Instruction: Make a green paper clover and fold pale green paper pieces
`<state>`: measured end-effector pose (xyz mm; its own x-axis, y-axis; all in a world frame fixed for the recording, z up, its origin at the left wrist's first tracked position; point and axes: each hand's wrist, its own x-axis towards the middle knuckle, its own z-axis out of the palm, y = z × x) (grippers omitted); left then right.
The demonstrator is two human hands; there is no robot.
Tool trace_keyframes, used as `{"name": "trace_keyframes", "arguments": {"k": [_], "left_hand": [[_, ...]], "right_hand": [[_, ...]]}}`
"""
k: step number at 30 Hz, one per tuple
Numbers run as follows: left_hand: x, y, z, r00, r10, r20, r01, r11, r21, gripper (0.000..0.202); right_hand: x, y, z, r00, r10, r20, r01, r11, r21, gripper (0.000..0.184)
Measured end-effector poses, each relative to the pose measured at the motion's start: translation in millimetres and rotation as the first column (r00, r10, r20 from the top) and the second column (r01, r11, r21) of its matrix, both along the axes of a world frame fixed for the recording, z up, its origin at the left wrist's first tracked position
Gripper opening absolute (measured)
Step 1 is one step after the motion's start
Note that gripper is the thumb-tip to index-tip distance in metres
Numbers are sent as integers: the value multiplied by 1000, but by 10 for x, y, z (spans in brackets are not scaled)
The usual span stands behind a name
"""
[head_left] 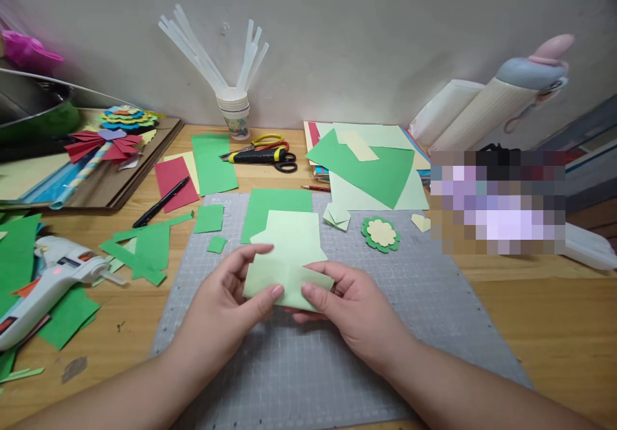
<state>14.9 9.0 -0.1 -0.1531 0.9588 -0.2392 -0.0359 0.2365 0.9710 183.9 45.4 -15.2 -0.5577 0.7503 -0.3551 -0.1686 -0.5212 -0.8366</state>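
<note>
My left hand [226,308] and my right hand [349,308] both pinch a folded piece of light green paper [289,256] above the grey cutting mat [424,308]. Thumbs press on its near edge and fingers curl behind it. A darker green sheet [270,205] lies on the mat just beyond the held paper. A small green and cream paper flower [380,233] lies to the right of it.
A white glue gun [53,276] lies among green scraps at left. Scissors and a yellow-black knife [265,153], a black pen [161,202], a cup of glue sticks [234,112], stacked coloured paper [376,166] and finished paper flowers [116,131] line the back of the wooden table.
</note>
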Motion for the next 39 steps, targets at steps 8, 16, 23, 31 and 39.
{"name": "trace_keyframes", "arguments": {"k": [8, 16, 23, 31, 39], "left_hand": [[-51, -12, -68, 1000, 0, 0, 0, 999, 48, 15], [-35, -24, -65, 1000, -10, -10, 11, 993, 114, 13], [-10, -60, -44, 993, -68, -96, 78, 992, 103, 9], [-13, -21, -17, 994, -49, -102, 59, 993, 99, 10], [-21, -22, -22, 994, -78, -79, 76, 997, -26, 12]], "right_hand": [[33, 0, 40, 978, -92, -188, 82, 995, -65, 38], [41, 25, 77, 989, -51, -141, 50, 999, -4, 22], [65, 36, 40, 989, -150, -4, 150, 986, 71, 36], [9, -4, 32, 998, -53, -41, 56, 996, 63, 37], [2, 2, -1, 999, -24, 26, 23, 1000, 18, 26]]}}
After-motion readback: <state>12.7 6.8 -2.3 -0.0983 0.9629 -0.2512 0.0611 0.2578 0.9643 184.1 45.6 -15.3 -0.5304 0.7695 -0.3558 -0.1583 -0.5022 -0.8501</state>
